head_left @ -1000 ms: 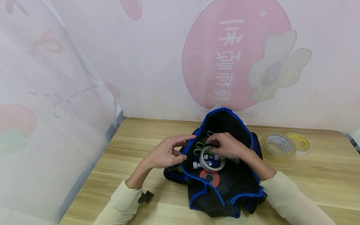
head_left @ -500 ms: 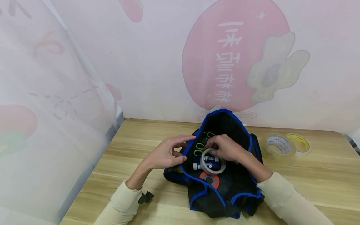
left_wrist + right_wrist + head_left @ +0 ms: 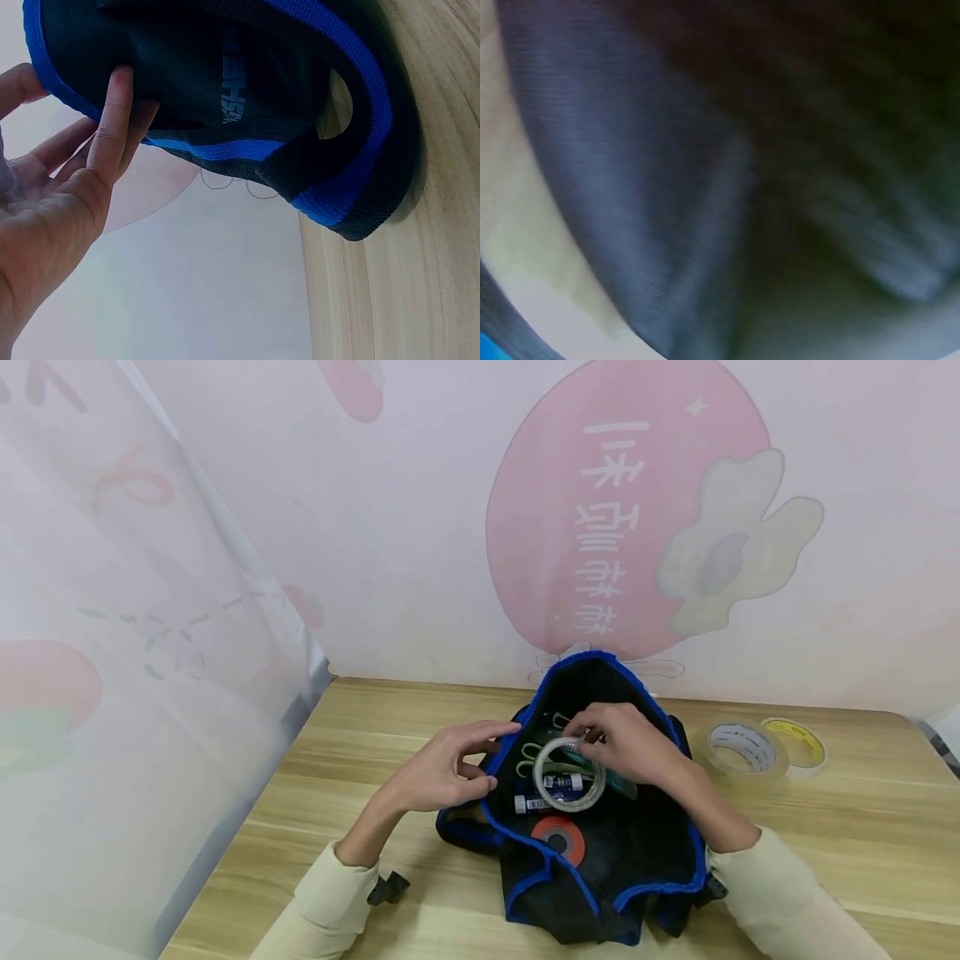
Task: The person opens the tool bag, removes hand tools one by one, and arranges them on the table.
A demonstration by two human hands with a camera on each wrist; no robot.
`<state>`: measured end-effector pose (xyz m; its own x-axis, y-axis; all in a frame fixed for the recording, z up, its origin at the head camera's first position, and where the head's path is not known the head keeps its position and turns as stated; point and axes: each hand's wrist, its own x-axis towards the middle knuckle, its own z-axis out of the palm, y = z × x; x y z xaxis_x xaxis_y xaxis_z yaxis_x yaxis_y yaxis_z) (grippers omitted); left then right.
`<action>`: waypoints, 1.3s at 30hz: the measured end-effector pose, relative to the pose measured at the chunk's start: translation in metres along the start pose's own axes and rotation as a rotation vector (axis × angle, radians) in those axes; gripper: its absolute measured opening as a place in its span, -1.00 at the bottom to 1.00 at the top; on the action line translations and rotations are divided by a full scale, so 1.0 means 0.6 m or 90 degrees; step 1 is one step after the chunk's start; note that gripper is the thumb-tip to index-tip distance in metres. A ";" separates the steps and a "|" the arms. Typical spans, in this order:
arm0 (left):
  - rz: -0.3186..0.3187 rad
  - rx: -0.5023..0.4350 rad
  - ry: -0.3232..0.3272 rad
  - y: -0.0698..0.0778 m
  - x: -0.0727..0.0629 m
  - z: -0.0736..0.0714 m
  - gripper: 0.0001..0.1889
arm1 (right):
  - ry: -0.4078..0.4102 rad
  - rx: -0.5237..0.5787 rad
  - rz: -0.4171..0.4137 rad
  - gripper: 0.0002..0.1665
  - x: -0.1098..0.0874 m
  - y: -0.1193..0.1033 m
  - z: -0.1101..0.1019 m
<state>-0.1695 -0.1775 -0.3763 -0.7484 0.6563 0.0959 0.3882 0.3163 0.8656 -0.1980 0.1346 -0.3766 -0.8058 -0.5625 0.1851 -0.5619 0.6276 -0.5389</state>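
A black bag (image 3: pixel 622 852) with blue trim lies with its mouth open on the table. My left hand (image 3: pixel 450 764) holds the bag's left rim; in the left wrist view, fingertips (image 3: pixel 120 79) lie against its outer wall. Inside the bag, my right hand (image 3: pixel 626 739) pinches a narrow tape roll (image 3: pixel 546 787) by its upper edge, the roll facing up at a tilt. Under and beside the roll are green-handled scissors (image 3: pixel 523 768), blue glue sticks (image 3: pixel 528 804) and a red-and-grey disc (image 3: pixel 573 843). The right wrist view is a dark blur of the bag's fabric (image 3: pixel 615 187).
Right of the bag, a wide clear tape roll (image 3: pixel 780 756) stands next to a yellow-cored tape roll (image 3: pixel 813 735). The bag's strap (image 3: pixel 375 112) loops out on its far left side. A printed curtain (image 3: pixel 412 527) hangs behind the wooden table (image 3: pixel 360 718).
My right hand has shifted up and right with the tape roll, which has tilted to show more of its face. More of the things beneath are visible. My left hand has stayed still.
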 end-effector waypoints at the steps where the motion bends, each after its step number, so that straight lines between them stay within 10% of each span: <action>1: 0.000 0.000 0.000 0.000 0.000 0.000 -0.23 | 0.009 0.002 0.003 -0.79 -0.003 -0.002 -0.006; 28: -0.005 0.005 0.010 0.001 -0.002 -0.001 -0.23 | 0.205 -0.027 0.080 -0.80 -0.105 0.014 -0.141; 39: -0.007 0.004 0.004 0.004 0.002 0.002 -0.23 | 0.193 -0.021 0.212 -0.75 -0.180 0.070 -0.181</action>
<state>-0.1687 -0.1754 -0.3746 -0.7564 0.6480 0.0894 0.3831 0.3281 0.8635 -0.1549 0.2804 -0.3302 -0.9593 -0.1475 0.2409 -0.2647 0.7673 -0.5841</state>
